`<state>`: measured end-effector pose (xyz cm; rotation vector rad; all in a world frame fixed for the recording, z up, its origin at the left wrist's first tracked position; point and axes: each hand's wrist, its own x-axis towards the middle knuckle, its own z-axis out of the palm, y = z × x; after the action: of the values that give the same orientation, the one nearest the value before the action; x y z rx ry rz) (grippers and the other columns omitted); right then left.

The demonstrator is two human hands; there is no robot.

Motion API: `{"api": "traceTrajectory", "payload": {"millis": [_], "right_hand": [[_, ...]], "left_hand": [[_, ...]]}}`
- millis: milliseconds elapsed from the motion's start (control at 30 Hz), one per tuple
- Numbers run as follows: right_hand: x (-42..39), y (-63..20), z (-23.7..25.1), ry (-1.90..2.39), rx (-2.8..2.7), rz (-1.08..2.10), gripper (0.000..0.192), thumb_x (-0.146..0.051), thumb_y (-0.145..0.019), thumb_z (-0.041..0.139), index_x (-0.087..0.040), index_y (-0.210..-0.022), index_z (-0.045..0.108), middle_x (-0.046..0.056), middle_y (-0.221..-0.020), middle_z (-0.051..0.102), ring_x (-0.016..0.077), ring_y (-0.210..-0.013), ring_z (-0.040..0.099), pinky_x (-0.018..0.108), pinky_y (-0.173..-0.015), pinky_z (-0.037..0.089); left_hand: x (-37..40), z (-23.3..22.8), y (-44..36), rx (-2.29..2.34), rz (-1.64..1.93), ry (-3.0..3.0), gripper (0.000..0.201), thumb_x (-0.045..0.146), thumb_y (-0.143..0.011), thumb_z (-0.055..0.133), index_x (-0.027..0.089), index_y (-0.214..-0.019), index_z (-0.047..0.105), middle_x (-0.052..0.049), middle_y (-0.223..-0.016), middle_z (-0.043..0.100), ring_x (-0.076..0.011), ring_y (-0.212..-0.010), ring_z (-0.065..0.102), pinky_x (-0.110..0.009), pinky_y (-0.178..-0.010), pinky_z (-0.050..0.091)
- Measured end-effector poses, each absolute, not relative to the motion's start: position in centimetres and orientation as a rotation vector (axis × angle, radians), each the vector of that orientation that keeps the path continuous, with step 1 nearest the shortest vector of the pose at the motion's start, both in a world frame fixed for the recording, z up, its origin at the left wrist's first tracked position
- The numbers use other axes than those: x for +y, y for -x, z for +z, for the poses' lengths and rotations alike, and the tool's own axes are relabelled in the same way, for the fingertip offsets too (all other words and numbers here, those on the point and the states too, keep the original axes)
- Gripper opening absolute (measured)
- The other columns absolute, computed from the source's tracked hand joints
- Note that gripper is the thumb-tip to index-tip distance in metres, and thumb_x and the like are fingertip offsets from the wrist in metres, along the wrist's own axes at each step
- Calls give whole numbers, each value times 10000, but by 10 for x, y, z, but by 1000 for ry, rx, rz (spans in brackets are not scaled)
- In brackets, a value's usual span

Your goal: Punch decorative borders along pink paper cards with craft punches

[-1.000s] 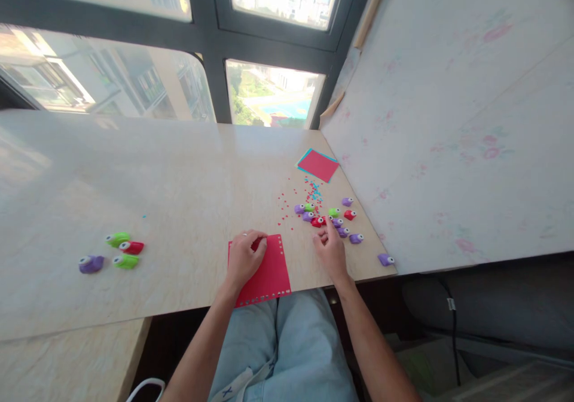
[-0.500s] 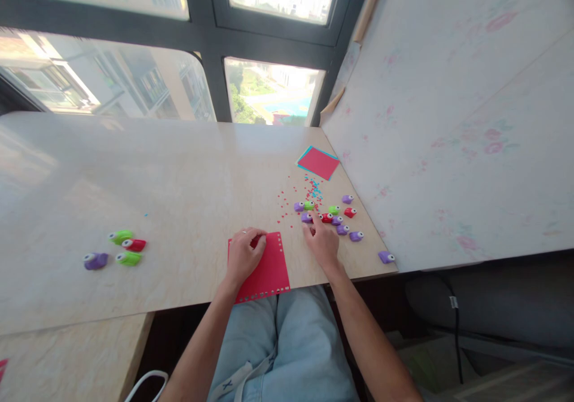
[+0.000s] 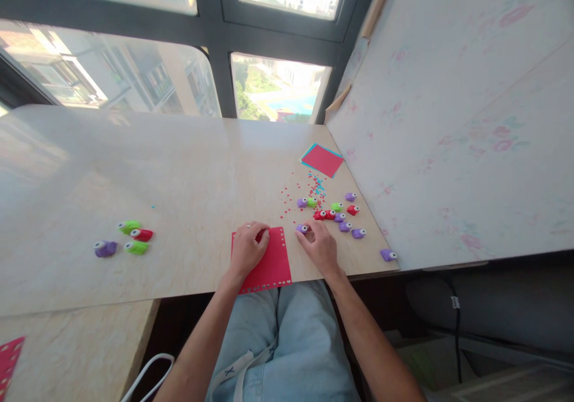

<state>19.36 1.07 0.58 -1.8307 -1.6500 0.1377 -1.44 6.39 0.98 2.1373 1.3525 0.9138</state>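
Note:
My left hand (image 3: 251, 249) rests on a sheet of red paper (image 3: 275, 264), its fingers curled in and the thumb close to the fingertips, holding the sheet down. Small punched holes run along the paper's near edge and its upper right side. To the right of the sheet, my right hand (image 3: 320, 246) pinches a small purple craft punch (image 3: 301, 229) between thumb and fingers, just over the table. Beyond that hand lie two red punches (image 3: 324, 215), with more purple punches (image 3: 345, 227) to their right.
Tiny red and blue paper cut-outs (image 3: 317, 185) are scattered behind the punches. A stack of coloured paper (image 3: 323, 160) lies by the papered wall (image 3: 448, 121). Several punches, including a purple one (image 3: 105, 248), sit at left. Another punched red sheet (image 3: 9, 363) shows lower left.
My right hand has taken the purple punch out of the row and drawn it nearer, towards the red paper. My left hand stays on the sheet. The view has shifted slightly.

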Motion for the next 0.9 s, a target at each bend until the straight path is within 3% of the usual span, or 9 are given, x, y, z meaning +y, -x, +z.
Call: {"api": "traceTrajectory", "payload": {"millis": [200,367,533,700,900], "right_hand": [[13,-183,7,1796,-1641,214,210,-297,-881,590,-196,-1053,656,88,-1005,670,230,-895,637,343,-805,527],[13,-185,5,1585,-1706,382,478,-107,-801,510,-188,-1262,610,93,-1164,663,188,-890,644,333,-853,540],[15,-182,4,1605,-1704,377,488,-232,-861,569,-217,-1349,554,120,-1235,626,226,-1001,636,361,-859,554],[20,-170,2,1801,-1638,219,416,-382,-873,632,-177,-1233,597,127,-1066,642,268,-973,631,416,-869,534],[20,-171,0,1723,-1553,254,270,-246,-867,562,-180,-1121,625,104,-1008,669,237,-929,631,386,-868,527]], "left_hand": [[60,11,9,1401,821,-2367,142,170,-889,548,188,-966,666,-97,-995,692,-270,-976,587,-416,-881,452],[58,10,7,1457,698,-2481,153,240,-906,567,202,-1015,668,-111,-1063,669,-295,-1011,561,-435,-872,424],[58,12,5,1456,656,-2489,159,272,-923,540,202,-980,670,-121,-1013,653,-295,-982,546,-442,-861,410],[59,12,4,1452,668,-2471,163,272,-925,532,203,-983,667,-123,-1017,649,-298,-984,543,-444,-863,403],[59,11,5,1449,698,-2429,153,269,-921,535,213,-959,671,-115,-1003,649,-293,-985,545,-440,-867,405]]}}
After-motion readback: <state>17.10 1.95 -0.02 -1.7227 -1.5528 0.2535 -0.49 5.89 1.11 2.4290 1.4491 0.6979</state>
